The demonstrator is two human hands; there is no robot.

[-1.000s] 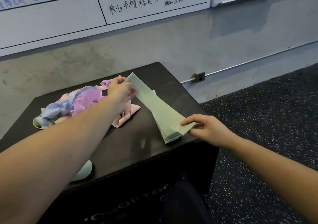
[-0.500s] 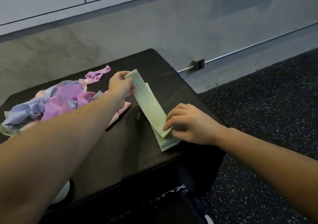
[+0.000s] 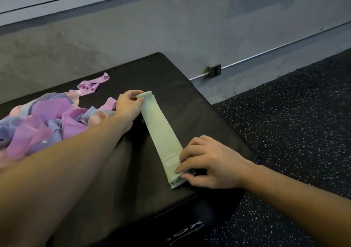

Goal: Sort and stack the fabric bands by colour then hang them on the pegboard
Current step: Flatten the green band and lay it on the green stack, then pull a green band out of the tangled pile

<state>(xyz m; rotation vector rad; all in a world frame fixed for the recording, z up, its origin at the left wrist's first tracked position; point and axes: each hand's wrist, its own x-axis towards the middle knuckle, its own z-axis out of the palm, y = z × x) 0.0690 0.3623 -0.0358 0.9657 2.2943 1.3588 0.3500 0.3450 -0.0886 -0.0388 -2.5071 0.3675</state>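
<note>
Both the left hand and right hand pinch the flat pale-green fabric band stack near the black padded box's right edge; the pink, purple and blue tangled bands remain unsorted, none hung.

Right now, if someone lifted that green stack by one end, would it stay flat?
Probably not. The green stack is thin fabric, like the crumpled pile, so it would likely droop. It looks light, and loose layers may slide apart; both hands pinch its ends.

Left hand pinching, right hand pressing with curled fingers.
</note>
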